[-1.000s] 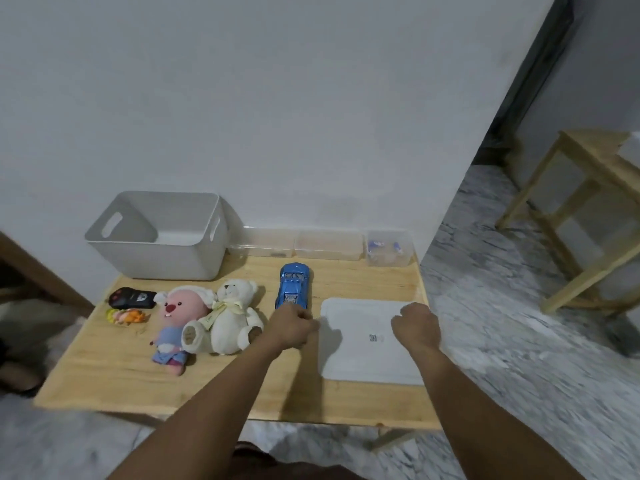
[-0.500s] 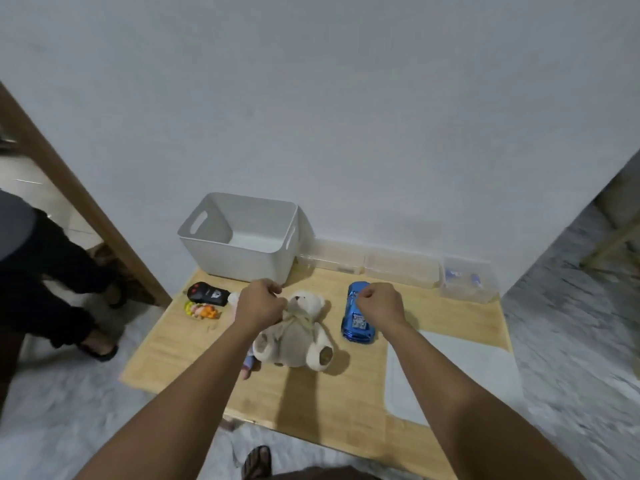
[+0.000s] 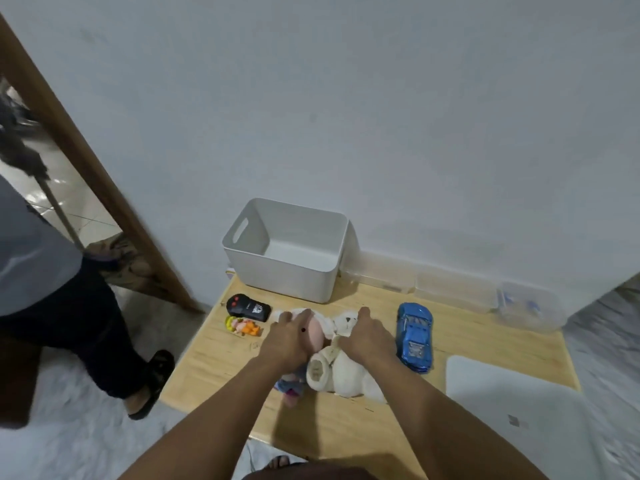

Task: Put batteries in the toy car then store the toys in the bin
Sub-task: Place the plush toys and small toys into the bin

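A pink plush toy (image 3: 316,336) and a white teddy bear (image 3: 343,370) lie side by side on the wooden table (image 3: 346,422). My left hand (image 3: 287,339) grips the pink plush around its head. My right hand (image 3: 367,336) grips the teddy bear at its head. The blue toy car (image 3: 414,336) sits on the table just right of my right hand, apart from it. The white bin (image 3: 287,273) stands empty against the wall behind the toys. A black remote (image 3: 247,308) and a small yellow-orange toy (image 3: 242,326) lie at the table's left edge.
A white mat (image 3: 512,410) covers the table's right front. Clear plastic boxes (image 3: 453,292) line the wall, the rightmost one (image 3: 530,306) holding small blue items. Another person (image 3: 52,289) stands on the floor at the left by a wooden door frame (image 3: 90,168).
The view swung left and down. My left hand went from the teddy onto the pink plush, and my right hand left the blue car and came down on the teddy bear.
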A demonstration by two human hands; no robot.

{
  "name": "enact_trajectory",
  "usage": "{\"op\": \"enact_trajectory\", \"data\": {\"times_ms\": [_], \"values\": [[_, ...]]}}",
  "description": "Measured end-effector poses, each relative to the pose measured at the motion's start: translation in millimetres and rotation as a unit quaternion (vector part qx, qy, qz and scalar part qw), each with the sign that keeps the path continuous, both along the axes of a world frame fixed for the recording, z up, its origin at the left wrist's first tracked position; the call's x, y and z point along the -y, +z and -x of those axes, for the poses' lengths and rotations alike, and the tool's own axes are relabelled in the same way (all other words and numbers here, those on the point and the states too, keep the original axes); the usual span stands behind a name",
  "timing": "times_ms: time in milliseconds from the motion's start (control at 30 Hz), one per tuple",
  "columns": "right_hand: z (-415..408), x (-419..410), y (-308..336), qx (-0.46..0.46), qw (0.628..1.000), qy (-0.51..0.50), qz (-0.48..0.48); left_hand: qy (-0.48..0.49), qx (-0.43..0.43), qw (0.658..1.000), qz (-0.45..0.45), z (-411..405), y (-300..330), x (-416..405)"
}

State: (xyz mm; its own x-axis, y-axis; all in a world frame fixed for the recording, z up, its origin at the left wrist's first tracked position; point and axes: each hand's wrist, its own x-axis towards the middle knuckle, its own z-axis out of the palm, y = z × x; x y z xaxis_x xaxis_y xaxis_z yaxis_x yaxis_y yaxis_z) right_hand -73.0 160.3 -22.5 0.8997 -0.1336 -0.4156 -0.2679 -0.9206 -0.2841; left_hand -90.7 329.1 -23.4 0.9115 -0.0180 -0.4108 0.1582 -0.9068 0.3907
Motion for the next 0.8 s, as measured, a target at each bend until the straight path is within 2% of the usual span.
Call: {"op": "enact_trajectory", "data": {"times_ms": [200,333,433,533,633,800], "values": [[-1.3,-14.8,-10.4,-0.019,0.997,-0.071,0.017,-0.033,0.016,0.999,0.023,-10.8,-2.1,-13.4],[-13.5,-6.2,3.3,-0.031,0.992,-0.112,-0.043,-0.065,-0.075,0.992,0.082,-31.3,21.6,-30.9],[-33.0,5.2,41.7,-0.064,0.978,-0.132,-0.145,-0.067,-0.14,0.975,0.16,-51.2,56.0,-43.7],[-63.3,12.5,92.1,-0.046,0.973,-0.098,-0.203,-0.097,-0.128,0.968,0.192,-70.4,96.2,-57.8],[-80.7,5.7,143.2,-0.031,0.986,-0.042,-0.157,-0.088,-0.092,0.971,0.204,-91.3,137.9,-73.5],[-92.8,-17.2,191.2,0.025,0.988,-0.053,-0.14,-0.028,-0.007,0.972,0.233,-124.1,176.7,-98.5]]}}
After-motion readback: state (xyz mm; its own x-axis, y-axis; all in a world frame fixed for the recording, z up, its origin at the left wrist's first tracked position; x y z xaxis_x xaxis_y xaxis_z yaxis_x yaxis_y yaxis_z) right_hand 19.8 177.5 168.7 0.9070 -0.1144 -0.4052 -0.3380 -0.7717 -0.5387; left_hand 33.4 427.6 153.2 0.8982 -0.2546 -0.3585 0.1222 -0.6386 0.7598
